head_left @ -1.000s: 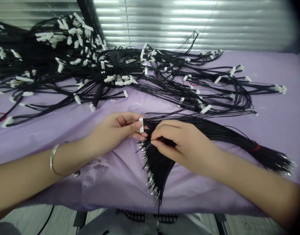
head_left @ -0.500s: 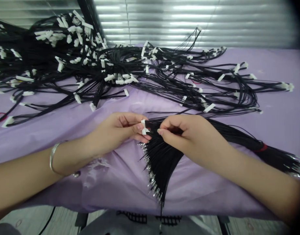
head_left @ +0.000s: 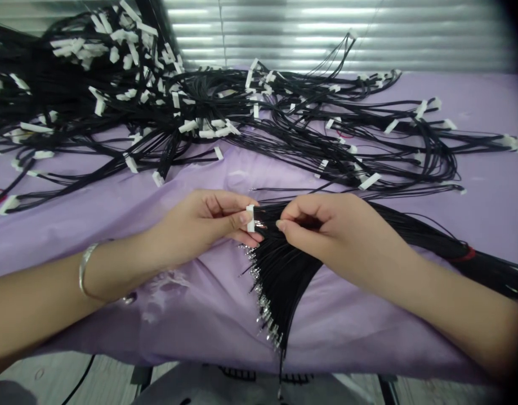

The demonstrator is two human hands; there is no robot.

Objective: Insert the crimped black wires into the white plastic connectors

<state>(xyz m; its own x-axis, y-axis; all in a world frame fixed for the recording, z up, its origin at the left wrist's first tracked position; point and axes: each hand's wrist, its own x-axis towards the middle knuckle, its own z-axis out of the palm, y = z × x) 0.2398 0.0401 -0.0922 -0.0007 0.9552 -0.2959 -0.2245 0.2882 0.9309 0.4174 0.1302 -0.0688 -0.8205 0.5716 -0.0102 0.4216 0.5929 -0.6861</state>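
Observation:
My left hand (head_left: pixel 204 222) pinches a small white connector housing (head_left: pixel 250 218) between thumb and fingers. Just to its right, my right hand (head_left: pixel 326 230) is closed in a pinch on a thin black wire (head_left: pixel 269 225) whose metal tip meets the connector. Under both hands lies a fanned bundle of black wires with metal terminals (head_left: pixel 271 287). A red band (head_left: pixel 464 256) ties that bundle at the right. A silver bracelet (head_left: pixel 85 270) circles my left wrist.
A big tangle of finished black wires with white connectors (head_left: pixel 166 107) covers the back of the table. More such wires (head_left: pixel 369 146) spread to the right. A purple cloth (head_left: pixel 136 202) covers the table. Window blinds (head_left: pixel 326 34) stand behind.
My right hand lifted off the bundle with one wire and brought its tip up to the connector in my left hand. The view shifted slightly.

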